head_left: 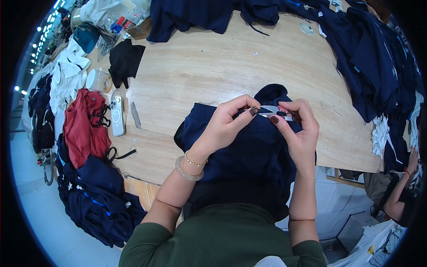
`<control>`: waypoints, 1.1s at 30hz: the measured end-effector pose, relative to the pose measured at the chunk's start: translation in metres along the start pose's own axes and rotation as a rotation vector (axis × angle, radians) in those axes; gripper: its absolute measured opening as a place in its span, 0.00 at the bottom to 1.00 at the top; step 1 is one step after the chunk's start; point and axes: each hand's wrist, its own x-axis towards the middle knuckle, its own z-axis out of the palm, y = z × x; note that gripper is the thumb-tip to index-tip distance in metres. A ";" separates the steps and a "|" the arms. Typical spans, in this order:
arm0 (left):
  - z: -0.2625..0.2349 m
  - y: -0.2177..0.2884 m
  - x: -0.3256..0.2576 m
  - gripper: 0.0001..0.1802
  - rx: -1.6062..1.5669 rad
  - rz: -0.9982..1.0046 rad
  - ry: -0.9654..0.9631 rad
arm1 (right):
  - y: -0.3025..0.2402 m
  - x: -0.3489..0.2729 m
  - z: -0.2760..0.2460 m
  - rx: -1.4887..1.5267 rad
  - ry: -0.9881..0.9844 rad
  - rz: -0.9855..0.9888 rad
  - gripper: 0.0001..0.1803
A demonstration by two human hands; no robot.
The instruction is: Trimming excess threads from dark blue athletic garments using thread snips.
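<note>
A navy blue garment (249, 151) lies over the near table edge and against my body, bunched up below both hands. In my right hand (300, 127) is a pair of small thread snips (271, 111) with pale metal blades and some red near the grip. Their tips point left, toward my left fingers. Thumb and forefinger of my left hand (229, 122) are pinched together at the blade tips, seemingly on a bit of the navy cloth. Any thread between them is too fine to make out.
A phone (117, 113), a red garment (86, 127) and a clear jar (95, 81) lie left on the wooden table (191, 66). Black cloth (124, 62) is behind them. Navy garments (369, 62) are heaped at the right and far edges. Another person's arm (400, 191) shows at right.
</note>
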 end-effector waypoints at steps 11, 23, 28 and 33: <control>0.001 0.005 0.003 0.07 -0.013 -0.048 0.041 | 0.004 0.000 0.001 0.099 0.056 0.102 0.13; 0.000 -0.001 0.003 0.08 -0.054 -0.049 0.041 | -0.004 0.004 -0.016 -0.068 0.053 -0.074 0.14; 0.000 0.000 0.003 0.09 -0.064 -0.066 0.030 | -0.006 0.007 -0.016 -0.133 0.016 -0.159 0.15; 0.000 0.001 0.004 0.09 -0.067 -0.074 0.022 | -0.007 0.009 -0.014 -0.174 0.006 -0.220 0.15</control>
